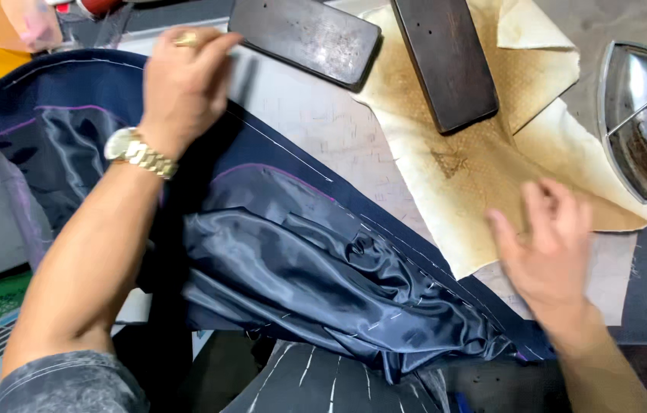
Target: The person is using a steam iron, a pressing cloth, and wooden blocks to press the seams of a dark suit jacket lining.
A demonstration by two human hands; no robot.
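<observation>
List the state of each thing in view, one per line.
Jacket: spread out, lining side up, rumpled.
Cloth: scorched brown, lying flat under one block.
Blocks: two, lying flat.
Iron: tipped, soleplate showing.
Left hand: pressing on jacket.
Right hand: open, fingers spread, over cloth.

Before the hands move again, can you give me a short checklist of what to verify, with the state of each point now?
1. Left hand on the garment: ok, it presses the dark cloth near its upper edge.
2. Right hand free: ok, open, fingers spread over the stained cloth, holding nothing.
3. Iron away from both hands: ok, it sits at the right edge, apart from the right hand.
4. Iron hot or cold: cannot tell.
5. Two wooden blocks off the garment: ok, they lie above it.
6. Lining flat: not ok, the shiny lining is bunched and wrinkled.
</observation>
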